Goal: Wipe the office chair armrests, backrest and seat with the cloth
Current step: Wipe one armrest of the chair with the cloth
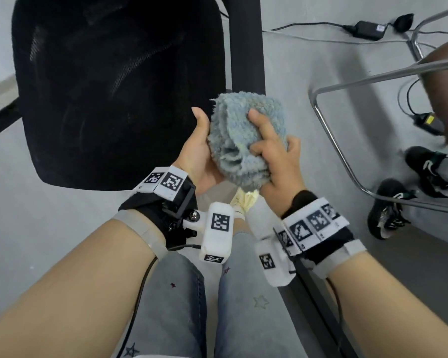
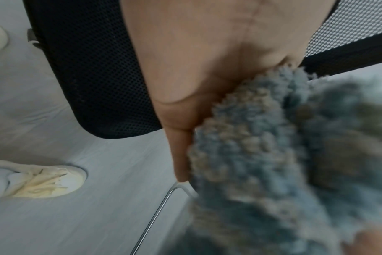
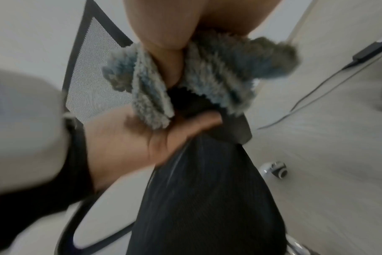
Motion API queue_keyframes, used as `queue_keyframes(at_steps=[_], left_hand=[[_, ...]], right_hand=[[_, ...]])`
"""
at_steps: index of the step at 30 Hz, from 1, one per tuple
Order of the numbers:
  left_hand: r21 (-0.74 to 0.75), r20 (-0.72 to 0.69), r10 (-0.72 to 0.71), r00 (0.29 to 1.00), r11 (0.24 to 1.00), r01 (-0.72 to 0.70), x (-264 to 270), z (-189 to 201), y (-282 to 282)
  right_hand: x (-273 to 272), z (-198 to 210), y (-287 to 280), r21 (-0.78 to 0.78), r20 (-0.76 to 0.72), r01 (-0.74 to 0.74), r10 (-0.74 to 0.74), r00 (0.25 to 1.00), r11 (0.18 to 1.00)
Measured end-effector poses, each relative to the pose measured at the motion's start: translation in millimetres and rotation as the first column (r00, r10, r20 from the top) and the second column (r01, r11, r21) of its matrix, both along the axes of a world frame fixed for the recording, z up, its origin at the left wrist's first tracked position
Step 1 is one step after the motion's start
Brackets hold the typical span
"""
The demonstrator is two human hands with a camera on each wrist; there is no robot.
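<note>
A fluffy blue-grey cloth point(image 1: 243, 130) is bunched between my two hands in front of me, above the floor. My left hand point(image 1: 201, 151) cradles it from the left with the palm under it and the thumb upright beside it. My right hand point(image 1: 273, 157) grips the cloth from the right, fingers curled into its folds. The black mesh office chair point(image 1: 114, 86) stands just left of and beyond my hands, apart from the cloth. The left wrist view shows the cloth point(image 2: 262, 155) against my thumb. In the right wrist view the cloth point(image 3: 218, 77) hangs over my left palm point(image 3: 153, 138).
A chrome tube frame point(image 1: 347, 156) stands to the right, with another person's black shoes point(image 1: 429, 166) beside it. Power adapters and cables point(image 1: 367, 29) lie on the grey floor at the back right. A dark bar point(image 1: 321, 306) runs along the floor by my right leg.
</note>
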State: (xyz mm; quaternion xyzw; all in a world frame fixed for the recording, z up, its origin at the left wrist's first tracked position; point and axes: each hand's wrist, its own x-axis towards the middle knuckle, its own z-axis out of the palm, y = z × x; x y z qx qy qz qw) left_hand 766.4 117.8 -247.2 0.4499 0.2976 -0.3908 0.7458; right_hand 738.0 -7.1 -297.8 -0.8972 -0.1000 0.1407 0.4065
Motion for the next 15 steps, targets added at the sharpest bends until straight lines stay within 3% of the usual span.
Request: queue_keyframes(at_steps=[4,7,10,15], left_hand=[[-0.183,-0.134,0.025,0.991,0.982,-0.049,6,-17,22],[-0.143,-0.165,0.015,0.986,0.989,-0.039,12,-27,23],[-0.175,-0.088,0.06,0.994,0.982,-0.075,12,-28,17],[-0.423,-0.109,0.127,0.986,0.892,-0.162,10,-27,17]], right_hand=[[54,18,9,0.068,-0.029,0.028,-0.027,0.999,0.997],[71,21,18,-0.046,0.089,-0.032,0.036,0.995,0.998],[49,10,13,-0.119,0.187,-0.015,0.037,0.982,0.993],[-8,-16,-5,-0.187,0.22,-0.039,0.081,0.972,0.982]])
